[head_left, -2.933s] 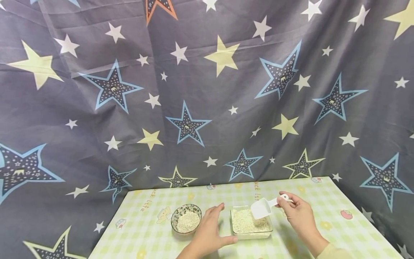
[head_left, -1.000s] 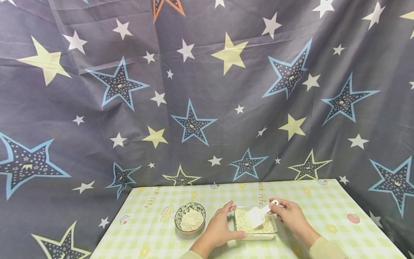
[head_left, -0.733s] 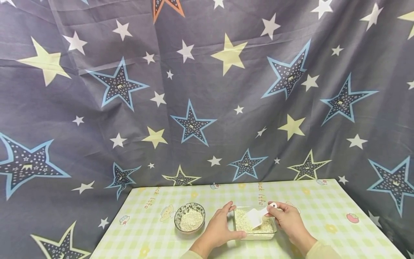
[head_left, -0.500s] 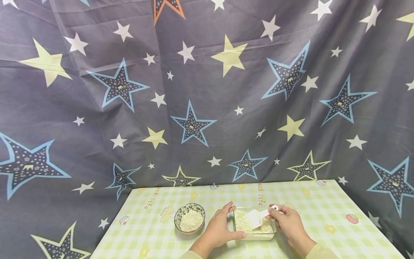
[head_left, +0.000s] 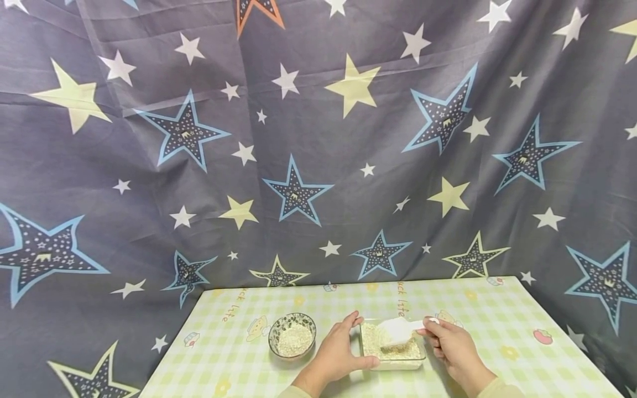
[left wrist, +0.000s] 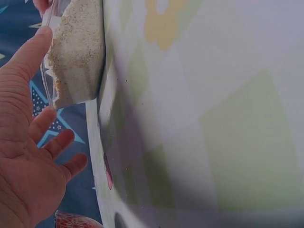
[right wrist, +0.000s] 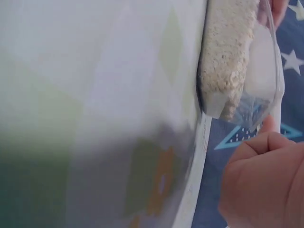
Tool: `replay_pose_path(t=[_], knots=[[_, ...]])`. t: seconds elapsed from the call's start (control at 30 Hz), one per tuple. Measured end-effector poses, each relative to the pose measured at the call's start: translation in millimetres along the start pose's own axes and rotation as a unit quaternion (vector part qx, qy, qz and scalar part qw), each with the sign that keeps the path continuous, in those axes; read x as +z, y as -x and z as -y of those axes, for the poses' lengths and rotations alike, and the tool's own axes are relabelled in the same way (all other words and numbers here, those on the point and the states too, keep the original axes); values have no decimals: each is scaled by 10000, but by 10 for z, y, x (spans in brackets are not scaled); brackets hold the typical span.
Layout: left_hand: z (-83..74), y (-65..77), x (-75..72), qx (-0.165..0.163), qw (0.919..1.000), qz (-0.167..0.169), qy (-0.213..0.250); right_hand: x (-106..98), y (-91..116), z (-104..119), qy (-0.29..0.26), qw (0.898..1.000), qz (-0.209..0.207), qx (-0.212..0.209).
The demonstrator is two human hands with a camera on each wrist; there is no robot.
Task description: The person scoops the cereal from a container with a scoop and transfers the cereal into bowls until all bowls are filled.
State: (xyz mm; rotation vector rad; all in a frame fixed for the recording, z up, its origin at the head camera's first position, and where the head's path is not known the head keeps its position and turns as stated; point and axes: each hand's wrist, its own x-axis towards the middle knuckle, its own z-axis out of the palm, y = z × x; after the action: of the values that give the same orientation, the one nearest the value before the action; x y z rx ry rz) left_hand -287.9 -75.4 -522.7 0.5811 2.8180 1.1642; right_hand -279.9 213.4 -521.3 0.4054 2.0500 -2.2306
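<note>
In the head view a rectangular glass container (head_left: pixel 398 365) of pale oat flakes (head_left: pixel 369 338) stands on the table. My left hand (head_left: pixel 332 352) touches its left side, thumb at the front rim and fingertips at the back corner. Those fingers look spread and mostly straight in the left wrist view. My right hand (head_left: pixel 457 349) pinches the handle of a white plastic scoop (head_left: pixel 397 331) between thumb and fingers. The scoop's head is over the container, its lower edge at the oats; what it carries is hidden. To the left, a patterned glass bowl (head_left: pixel 277 330) holds more oats (head_left: pixel 293 339).
A green-and-white checked cloth (head_left: pixel 224 342) with printed figures covers the table. Behind the table's far edge hangs a dark curtain (head_left: pixel 308 249) with stars. The bowl stands just left of my left hand.
My left hand has come right onto the container, and the scoop has gone down from above into the oats. Within the last half second the scoop has turned and shifted slightly up and right.
</note>
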Motion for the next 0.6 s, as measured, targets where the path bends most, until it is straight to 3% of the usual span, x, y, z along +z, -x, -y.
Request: replay_pose_path(t=[0.27, 0.6], knots=[[1, -1, -10, 65, 10000, -41, -6, -197, -20, -27, -1297, 9898, 386, 437], [14, -1, 24, 107, 9998, -98, 110, -242, 75, 59, -2047, 9783, 79, 310]])
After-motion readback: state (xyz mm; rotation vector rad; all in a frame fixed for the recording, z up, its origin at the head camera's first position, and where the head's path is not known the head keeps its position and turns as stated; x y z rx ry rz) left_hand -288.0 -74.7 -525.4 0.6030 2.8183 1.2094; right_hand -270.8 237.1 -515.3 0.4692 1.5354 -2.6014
